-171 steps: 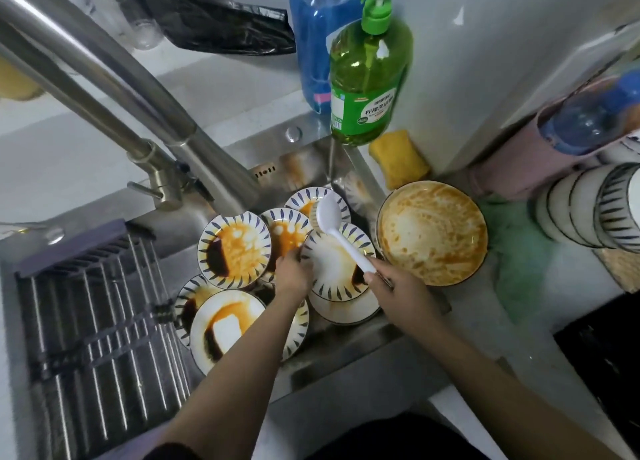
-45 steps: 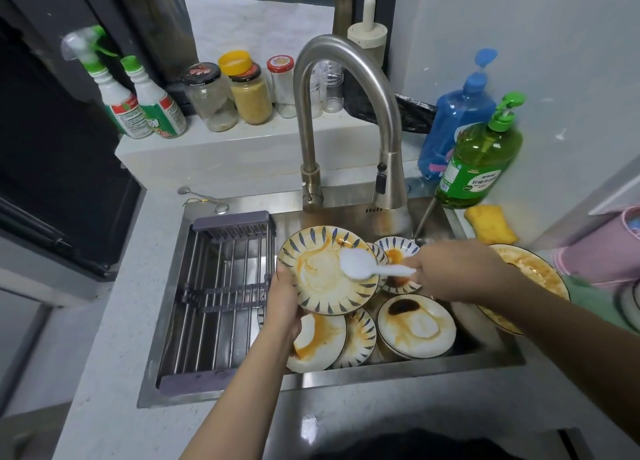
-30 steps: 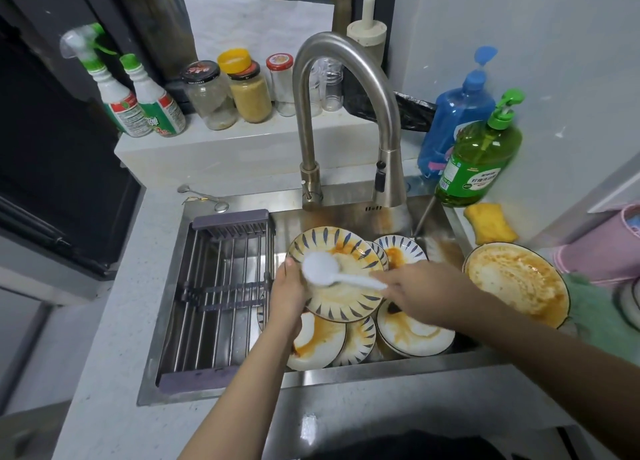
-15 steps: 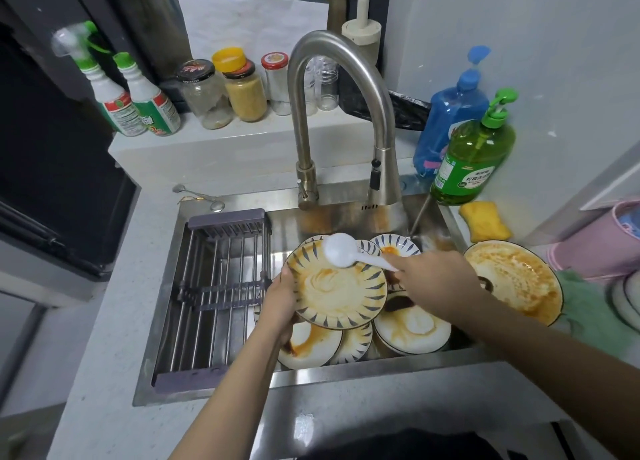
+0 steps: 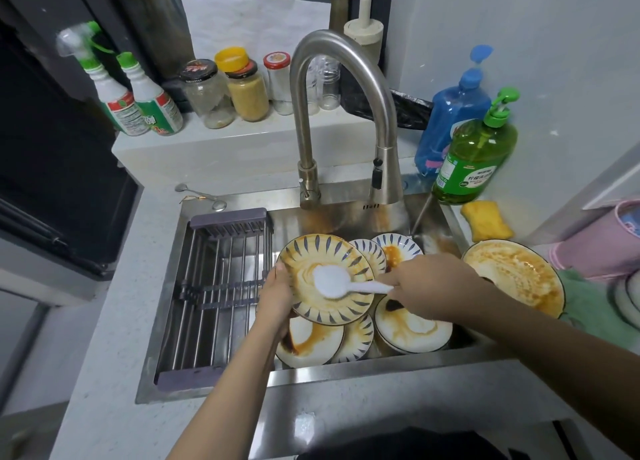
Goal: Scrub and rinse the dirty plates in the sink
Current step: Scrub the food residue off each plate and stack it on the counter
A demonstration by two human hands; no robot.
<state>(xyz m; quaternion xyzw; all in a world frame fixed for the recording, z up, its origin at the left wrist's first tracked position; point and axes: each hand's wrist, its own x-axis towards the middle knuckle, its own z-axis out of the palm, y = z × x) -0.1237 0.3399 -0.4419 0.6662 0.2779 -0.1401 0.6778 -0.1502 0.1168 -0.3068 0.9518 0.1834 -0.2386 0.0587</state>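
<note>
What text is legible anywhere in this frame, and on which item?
Green dish soap bottle: label carries print, too blurred to read.
Two spray bottles: red and green labels, unreadable.
Blue pump bottle: label mostly hidden, unreadable.
Sink rim under the faucet: small stamped mark, too small to read.
Jar lids: patterns only.

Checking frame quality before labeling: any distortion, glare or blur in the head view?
Head view: wide-angle distortion bows the faucet and the counter edges; a small glare spot sits on the sink front ledge; lighting is soft and even; the plate is fairly sharp, the brush and right hand slightly smeared; the left hand is sharp; the far-right edge is blurred.
</note>
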